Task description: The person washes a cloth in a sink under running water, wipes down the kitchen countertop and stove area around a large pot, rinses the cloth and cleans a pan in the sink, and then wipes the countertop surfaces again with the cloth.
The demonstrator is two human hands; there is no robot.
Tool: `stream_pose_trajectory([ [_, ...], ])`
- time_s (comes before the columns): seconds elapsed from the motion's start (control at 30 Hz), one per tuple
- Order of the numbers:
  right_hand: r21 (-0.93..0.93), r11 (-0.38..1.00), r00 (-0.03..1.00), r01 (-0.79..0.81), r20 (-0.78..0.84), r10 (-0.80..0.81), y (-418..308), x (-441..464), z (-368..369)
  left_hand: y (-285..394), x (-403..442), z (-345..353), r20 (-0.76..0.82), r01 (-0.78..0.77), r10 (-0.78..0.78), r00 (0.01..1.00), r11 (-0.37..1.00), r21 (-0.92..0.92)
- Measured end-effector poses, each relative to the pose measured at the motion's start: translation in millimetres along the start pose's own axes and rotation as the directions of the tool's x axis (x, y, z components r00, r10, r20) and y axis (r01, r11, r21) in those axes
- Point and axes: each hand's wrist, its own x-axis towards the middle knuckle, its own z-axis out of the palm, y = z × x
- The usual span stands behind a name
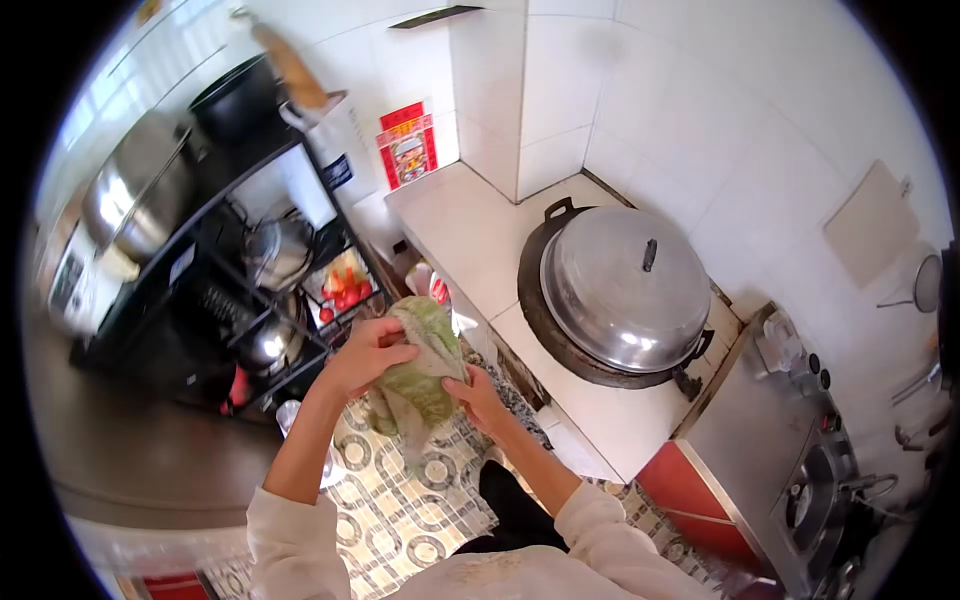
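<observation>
A white shirt (520,577) fills the bottom edge, nearest the camera, its sleeves leading up to two bare hands. Between them, over the patterned floor (435,470), hangs a pale green cloth (425,350) — crumpled, with one end drooping. The left hand (368,355) has its thumb and fingers drawn narrow on the upper left edge; the right hand (480,398) grips the right edge, thumb on top, its other fingertips hidden. The cloth looks light and soft, unlikely to break or slip — though whether it is damp I cannot tell. Opposite edges seem the best hold, since the middle would only bunch. A black rack (365,262) stands at left; a lidded pan (625,285) sits on the tiled counter (450,215) at right.
</observation>
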Motion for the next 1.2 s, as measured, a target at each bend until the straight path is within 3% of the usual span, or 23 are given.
stream_pose_trajectory([
  [0.03,0.016,1.0,1.0,0.016,-0.02,-0.016,-6.3,11.5,-10.0,-4.6,17.4,-17.8,-0.009,0.04,-0.039,0.999,0.998,0.057],
  [0.07,0.182,0.983,0.996,0.039,-0.081,-0.024,-12.7,22.4,-20.9,-22.6,39.0,-47.0,-0.062,0.07,-0.051,0.997,0.937,0.343],
  [0.13,0.376,0.92,0.976,0.105,-0.215,-0.024,-41.1,42.8,-37.5,-23.8,63.1,-66.4,0.022,0.062,-0.073,0.997,0.938,0.34],
  [0.17,0.373,0.921,0.973,0.113,-0.227,-0.028,-52.3,55.1,-50.6,-26.2,72.6,-75.1,0.078,0.066,-0.096,0.992,0.943,0.326],
  [0.2,0.322,0.933,0.958,0.164,-0.277,-0.073,-66.0,66.5,-57.7,-27.0,82.6,-82.7,0.103,-0.013,-0.081,0.991,0.718,0.695],
  [0.23,0.266,0.942,0.94,0.207,-0.32,-0.116,-77.6,78.4,-62.9,-30.4,93.8,-84.4,0.105,-0.013,-0.081,0.991,0.725,0.689],
  [0.3,0.201,0.954,0.914,0.221,-0.384,-0.13,-96.6,104.3,-72.7,-31.9,120.3,-81.1,0.313,-0.259,0.021,0.95,0.615,0.745],
  [0.33,0.116,0.959,0.894,0.26,-0.405,-0.193,-104.6,115.5,-80.8,-22.9,137.5,-82.5,0.275,-0.145,-0.187,0.943,0.513,0.846],
  [0.37,0.036,0.955,0.869,0.296,-0.426,-0.253,-110.0,125.9,-87.6,-22.8,149.3,-88.5,0.276,-0.141,-0.197,0.941,0.513,0.847],
  [0.43,0.003,0.933,0.834,0.36,-0.449,-0.321,-119.2,144.6,-101.8,-26.7,182.9,-100.8,0.109,0.08,-0.138,0.984,0.904,0.421],
  [0.47,-0.057,0.939,0.815,0.338,-0.481,-0.322,-119.5,154.4,-114.0,-28.1,199.0,-109.7,0.067,0.203,-0.219,0.974,0.961,0.187],
  [0.5,-0.115,0.942,0.793,0.315,-0.514,-0.327,-120.6,163.2,-122.1,-30.6,215.2,-113.5,0.092,0.2,-0.222,0.971,0.959,0.201],
  [0.53,-0.144,0.944,0.779,0.298,-0.535,-0.328,-118.0,170.3,-124.5,-33.6,231.5,-116.1,0.145,0.169,-0.145,0.979,0.972,-0.165],
  [0.57,-0.235,0.934,0.774,0.269,-0.525,-0.355,-104.2,179.9,-138.6,-36.5,247.3,-118.0,0.173,0.149,-0.069,0.983,0.846,-0.511],
  [0.6,-0.24,0.937,0.758,0.254,-0.552,-0.347,-95.0,189.0,-143.1,-29.3,258.1,-115.6,0.221,0.185,-0.054,0.974,0.755,-0.629],
  [0.63,-0.244,0.94,0.741,0.238,-0.579,-0.338,-83.0,197.2,-148.7,-31.8,272.8,-115.3,0.259,0.214,-0.062,0.964,0.758,-0.616],
  [0.7,-0.308,0.933,0.676,0.189,-0.648,-0.351,-62.9,212.0,-163.0,-37.1,311.3,-122.1,0.244,0.286,-0.15,0.958,0.555,-0.781],
  [0.77,-0.279,0.955,0.569,0.1,-0.771,-0.285,-50.0,220.0,-165.0,-48.7,351.1,-131.2,0.25,0.263,-0.099,0.963,0.529,-0.807],
  [0.83,-0.274,0.961,0.544,0.032,-0.802,-0.247,-24.6,222.7,-172.4,-42.9,374.0,-133.7,0.258,0.227,-0.021,0.966,0.547,-0.806],
  [0.9,-0.26,0.965,0.511,-0.018,-0.833,-0.215,-0.4,225.1,-173.6,-46.1,401.8,-139.6,0.273,0.257,-0.056,0.961,0.552,-0.794],
  [0.97,-0.427,0.884,0.521,-0.189,-0.807,-0.279,19.5,222.3,-170.0,-40.6,425.0,-136.4,0.245,0.246,-0.081,0.966,0.575,-0.78],
  [1.03,-0.415,0.894,0.551,-0.168,-0.791,-0.264,48.0,218.8,-181.3,-35.4,450.5,-133.3,0.27,0.277,-0.094,0.958,0.534,-0.799],
  [1.2,-0.511,0.817,0.503,-0.267,-0.797,-0.335,44.9,214.0,-177.6,-28.7,499.8,-133.6,0.163,0.146,-0.033,0.986,0.632,-0.761],
])
